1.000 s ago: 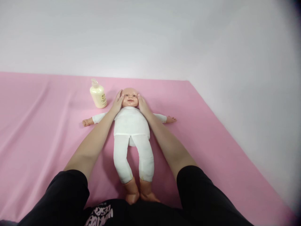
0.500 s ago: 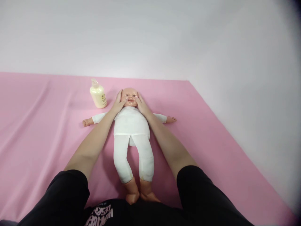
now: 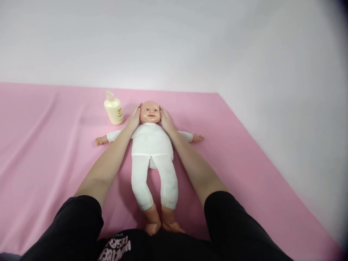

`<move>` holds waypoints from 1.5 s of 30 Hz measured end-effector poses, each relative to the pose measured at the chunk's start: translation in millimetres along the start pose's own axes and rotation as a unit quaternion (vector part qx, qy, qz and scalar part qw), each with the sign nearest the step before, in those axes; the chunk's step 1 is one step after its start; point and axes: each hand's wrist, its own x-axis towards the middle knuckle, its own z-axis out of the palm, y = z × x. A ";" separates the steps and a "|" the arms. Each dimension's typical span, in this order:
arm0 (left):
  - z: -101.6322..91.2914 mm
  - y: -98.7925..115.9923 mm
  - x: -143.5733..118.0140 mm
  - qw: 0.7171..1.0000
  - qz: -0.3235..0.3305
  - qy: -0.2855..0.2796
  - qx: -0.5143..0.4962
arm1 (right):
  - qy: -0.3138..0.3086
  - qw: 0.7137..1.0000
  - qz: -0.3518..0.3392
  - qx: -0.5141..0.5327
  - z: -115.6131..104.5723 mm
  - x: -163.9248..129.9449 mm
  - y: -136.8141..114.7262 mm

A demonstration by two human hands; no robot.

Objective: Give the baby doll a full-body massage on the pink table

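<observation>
Cradling the doll's head (image 3: 149, 111), left hand (image 3: 134, 119) and right hand (image 3: 166, 121) lie open-palmed against its cheeks; lotion bottle (image 3: 113, 108) stands nearby.

It looks like a room set up for baby-care practice; a big pink sheet (image 3: 244, 152) covers the flat top by a plain white wall (image 3: 190, 43). A baby doll (image 3: 152, 145) lies there; a lotion bottle (image 3: 113, 110) stands near.

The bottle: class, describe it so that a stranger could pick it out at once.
On the pink sheet, find the doll lying on its back. Just beyond the left hand at the doll's head stands a small cream-coloured bottle with a clear cap.
</observation>
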 end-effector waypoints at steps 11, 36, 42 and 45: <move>-4.0 9.8 -6.1 0.998 0.007 0.019 0.054 | 0.025 0.999 -0.016 -0.021 3.2 -6.2 -7.4; -4.9 7.9 -12.7 0.983 0.083 0.034 0.157 | 0.057 0.996 -0.023 -0.064 2.2 -7.1 -8.1; -5.1 17.3 -17.4 0.979 0.126 -0.010 0.162 | 0.071 0.993 -0.069 -0.066 2.3 -15.1 -17.4; -4.7 21.3 -20.0 0.974 0.141 -0.043 0.171 | 0.063 0.991 -0.100 -0.069 1.5 -17.6 -21.4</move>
